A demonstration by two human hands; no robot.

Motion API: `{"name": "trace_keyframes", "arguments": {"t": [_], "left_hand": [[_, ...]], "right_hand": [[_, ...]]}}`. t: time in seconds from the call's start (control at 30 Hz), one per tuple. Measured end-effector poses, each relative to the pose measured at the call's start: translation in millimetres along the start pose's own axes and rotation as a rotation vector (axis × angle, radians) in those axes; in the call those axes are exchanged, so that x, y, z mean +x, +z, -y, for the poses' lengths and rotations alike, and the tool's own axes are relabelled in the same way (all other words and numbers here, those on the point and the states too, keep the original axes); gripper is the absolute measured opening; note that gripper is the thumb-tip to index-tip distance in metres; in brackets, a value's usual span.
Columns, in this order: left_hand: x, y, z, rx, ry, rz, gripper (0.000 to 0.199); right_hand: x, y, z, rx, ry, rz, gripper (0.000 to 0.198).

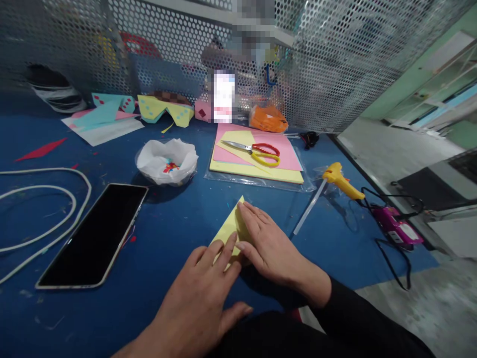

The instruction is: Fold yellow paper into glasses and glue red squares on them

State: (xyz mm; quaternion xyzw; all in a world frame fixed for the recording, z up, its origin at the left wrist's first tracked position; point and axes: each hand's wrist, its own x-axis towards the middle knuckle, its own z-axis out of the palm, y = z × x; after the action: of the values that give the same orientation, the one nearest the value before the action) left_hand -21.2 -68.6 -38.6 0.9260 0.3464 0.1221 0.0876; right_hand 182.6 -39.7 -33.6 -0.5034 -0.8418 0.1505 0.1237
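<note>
A folded piece of yellow paper (227,227) lies on the blue table in front of me, its pointed top towards the far side. My left hand (203,278) rests on its lower left part, fingers spread and pressing down, thumb apart. Along its right edge lies my right hand (270,243), fingers stretched out and the thumb on the paper. Both hands cover much of the sheet, so its lower outline is hidden. Beyond them, scissors (257,150) with red and yellow handles lie on a stack of pink and yellow paper (290,156).
A paper-lined bowl (166,161) holds red scraps. To the left lie a dark-screened tablet (95,236) and a white cable (84,199). A yellow glue gun (343,180) and a purple power strip (398,226) are right. Folded paper shapes (164,109) stand by the perforated metal panel (167,30).
</note>
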Motion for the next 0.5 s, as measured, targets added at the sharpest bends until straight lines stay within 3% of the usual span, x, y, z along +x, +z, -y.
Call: {"name": "trace_keyframes", "arguments": {"t": [0.27,0.5], "left_hand": [[4,-7,-2,0.009,-0.004,0.075,0.067],[5,-9,-1,0.042,-0.001,0.089,0.069]], "right_hand": [[-48,-11,-1,0.081,-0.043,-0.163,0.059],[-82,-2,10,-0.07,-0.184,-0.089,0.062]]}}
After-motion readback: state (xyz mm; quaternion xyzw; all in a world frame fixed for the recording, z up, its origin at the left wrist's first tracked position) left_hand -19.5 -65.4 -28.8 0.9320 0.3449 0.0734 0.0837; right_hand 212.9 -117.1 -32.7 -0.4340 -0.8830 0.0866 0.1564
